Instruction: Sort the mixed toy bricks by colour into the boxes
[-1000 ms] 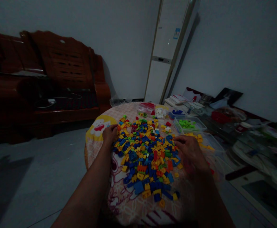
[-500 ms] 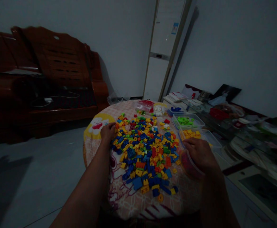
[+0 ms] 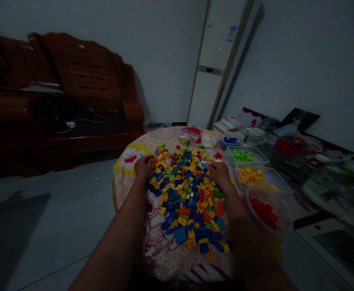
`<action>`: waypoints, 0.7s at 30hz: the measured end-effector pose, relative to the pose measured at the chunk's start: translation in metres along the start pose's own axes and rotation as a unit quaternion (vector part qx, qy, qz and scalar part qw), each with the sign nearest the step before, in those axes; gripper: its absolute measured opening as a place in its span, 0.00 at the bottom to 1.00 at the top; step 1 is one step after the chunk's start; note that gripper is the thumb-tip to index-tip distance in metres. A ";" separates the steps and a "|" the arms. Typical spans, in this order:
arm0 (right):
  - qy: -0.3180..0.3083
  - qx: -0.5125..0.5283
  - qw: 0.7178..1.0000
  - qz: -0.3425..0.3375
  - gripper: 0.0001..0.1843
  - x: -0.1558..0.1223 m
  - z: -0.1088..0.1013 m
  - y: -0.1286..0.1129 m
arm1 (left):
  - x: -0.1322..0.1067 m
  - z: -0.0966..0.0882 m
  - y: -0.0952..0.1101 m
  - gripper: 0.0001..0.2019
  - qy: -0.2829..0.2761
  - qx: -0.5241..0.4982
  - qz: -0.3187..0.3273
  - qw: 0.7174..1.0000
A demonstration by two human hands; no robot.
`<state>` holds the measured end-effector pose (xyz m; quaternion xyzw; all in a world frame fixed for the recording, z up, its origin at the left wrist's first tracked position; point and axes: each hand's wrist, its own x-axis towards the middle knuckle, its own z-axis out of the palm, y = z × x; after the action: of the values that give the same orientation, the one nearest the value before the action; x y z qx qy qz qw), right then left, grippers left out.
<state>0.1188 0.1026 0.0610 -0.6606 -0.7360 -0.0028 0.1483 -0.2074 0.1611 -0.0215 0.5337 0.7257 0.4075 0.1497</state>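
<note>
A wide heap of toy building bricks (image 3: 183,194) in blue, yellow, orange, green and red covers the middle of the round table. At its left edge is my left hand (image 3: 143,166), fingers curled together beside orange and yellow bricks; whatever they may hold is hidden. My right hand (image 3: 221,173) reaches over the right side of the heap. Its fingers are pressed together close to a white brick (image 3: 203,164), and I cannot make out anything in them. Right of my right forearm, a round clear tub (image 3: 286,210) holds red bricks (image 3: 263,212).
Clear boxes along the right hold green bricks (image 3: 242,155) and yellow bricks (image 3: 251,176). Farther back are white bricks (image 3: 209,140) and blue bricks (image 3: 230,140). A patterned cloth (image 3: 161,258) covers the table. A cluttered glass table (image 3: 298,169) adjoins on the right; a wooden bench (image 3: 95,89) stands left.
My right hand has moved left and away from the tub of red bricks to the heap. My left hand stays at the heap's left edge. The view has shifted slightly.
</note>
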 end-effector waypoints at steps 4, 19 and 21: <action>-0.016 -0.021 0.999 0.027 0.17 0.026 0.015 -0.006 | 0.002 0.002 -0.003 0.20 -0.003 0.005 -0.001 1.000; -0.081 -0.048 0.991 0.095 0.14 0.072 0.039 -0.014 | 0.000 0.001 -0.001 0.19 -0.006 -0.014 0.001 1.000; -0.057 -0.036 0.993 0.100 0.13 0.074 0.038 -0.008 | 0.000 0.001 0.000 0.20 -0.011 -0.012 -0.008 1.000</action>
<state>0.0967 0.1813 0.0431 -0.7347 -0.6731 0.0230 0.0816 -0.2068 0.1620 -0.0222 0.5301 0.7234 0.4095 0.1672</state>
